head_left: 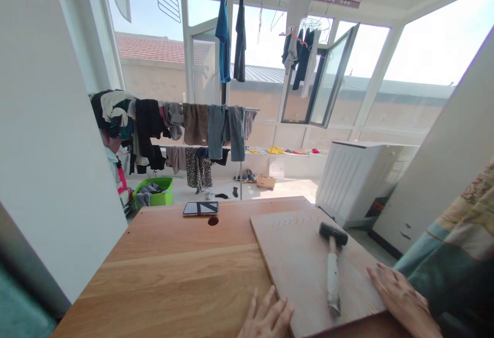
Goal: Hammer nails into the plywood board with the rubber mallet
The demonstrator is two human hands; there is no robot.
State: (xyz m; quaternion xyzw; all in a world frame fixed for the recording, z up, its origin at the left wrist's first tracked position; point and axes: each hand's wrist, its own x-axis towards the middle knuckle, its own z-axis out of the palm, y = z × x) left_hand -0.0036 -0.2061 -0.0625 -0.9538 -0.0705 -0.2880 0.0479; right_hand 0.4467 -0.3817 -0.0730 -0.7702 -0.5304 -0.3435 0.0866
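A thin wooden board point(301, 261) lies on the right part of a wooden table point(173, 271). A row of small nails point(289, 220) stands along the board's far edge. A hammer point(332, 263) with a black head and pale handle rests on the board. My left hand point(266, 317) lies flat at the board's near left edge, fingers stretched out. My right hand point(401, 297) rests flat on the board's near right corner, fingers spread. Neither hand holds anything; the hammer lies between them.
A phone point(200, 208) lies at the table's far edge beside a round hole point(213, 220). Beyond stand a drying rack with clothes point(193, 127), a green laundry basket point(154, 191) and a white cabinet point(358, 178). White panels flank both sides.
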